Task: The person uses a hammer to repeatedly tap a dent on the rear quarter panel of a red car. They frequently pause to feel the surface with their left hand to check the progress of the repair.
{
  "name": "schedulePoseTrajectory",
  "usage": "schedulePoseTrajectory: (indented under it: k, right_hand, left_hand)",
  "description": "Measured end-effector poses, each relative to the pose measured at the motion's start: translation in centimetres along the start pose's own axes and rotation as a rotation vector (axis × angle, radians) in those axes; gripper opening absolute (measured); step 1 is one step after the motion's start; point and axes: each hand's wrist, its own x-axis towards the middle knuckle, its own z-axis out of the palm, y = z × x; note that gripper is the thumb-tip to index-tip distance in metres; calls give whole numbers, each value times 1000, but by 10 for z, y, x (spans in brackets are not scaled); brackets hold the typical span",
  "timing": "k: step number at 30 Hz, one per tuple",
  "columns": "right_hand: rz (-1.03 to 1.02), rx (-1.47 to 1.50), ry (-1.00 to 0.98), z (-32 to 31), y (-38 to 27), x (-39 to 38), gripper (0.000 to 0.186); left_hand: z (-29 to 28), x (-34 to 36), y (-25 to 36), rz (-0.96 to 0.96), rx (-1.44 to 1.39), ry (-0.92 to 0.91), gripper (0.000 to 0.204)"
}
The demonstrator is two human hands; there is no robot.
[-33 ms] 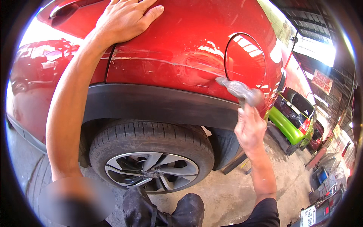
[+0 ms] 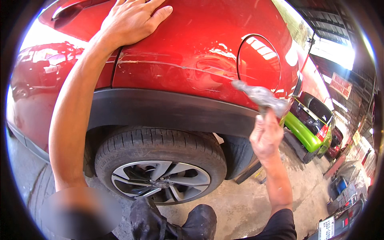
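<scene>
Shifts slightly rightward since the earlier frame, with the fingers of the right hand (image 2: 267, 137) clamped on a grey hammer (image 2: 261, 96) at the scratched red panel (image 2: 168, 76), too blurred to confirm contact. Braces the left hand (image 2: 132, 23) flat above, thumb spread; apparently mid-tapping, next calling for steady aim. Shows lettering on tyre (image 2: 160, 139), hanging sign (image 2: 341, 85) and white number plate (image 2: 326, 229).

I see a free lane over the red panel (image 2: 180, 44) between left hand (image 2: 130, 24) and gray tool (image 2: 260, 96); black trim (image 2: 172, 110) and tire (image 2: 160, 141) block below, dark bar (image 2: 249, 172) right of tire.
</scene>
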Motion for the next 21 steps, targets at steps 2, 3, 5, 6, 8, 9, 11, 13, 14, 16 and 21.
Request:
schedulePoseTrajectory:
  k: [2,3,5,6,8,9,11,13,14,16,21]
  right_hand:
    - [48,14,220,-6,1,3,24]
    - [19,17,241,-4,0,3,25]
    - [-39,25,284,7,-2,1,27]
    - [-45,21,168,6,0,-3,25]
    - [66,65,16,5,-5,-3,25]
    - [22,31,132,3,-5,1,27]
    - [-4,59,351,5,-4,-2,26]
    - [28,194,509,20,3,-20,20]
    - [7,171,486,26,7,-27,22]
    - [-58,-3,145,7,-4,-7,27]
    - [48,144,292,0,-12,-1,46]
  left_hand:
    - [2,0,0,4,10,1,60]
    - [1,-2,-1,-4,12,-1,60]
    - [-1,-6,-1,-22,16,-5,60]
    - [0,-4,0,-14,6,0,60]
    - [3,1,2,2,-12,9,61]
    - [4,1,-4,6,7,7,61]
    - [9,4,-17,14,43,3,61]
    - [7,1,-12,-4,17,-6,61]
    - [5,0,-8,-16,5,-9,61]
    - [4,1,-1,-6,-14,-4,61]
    - [12,4,-17,-2,28,3,61]
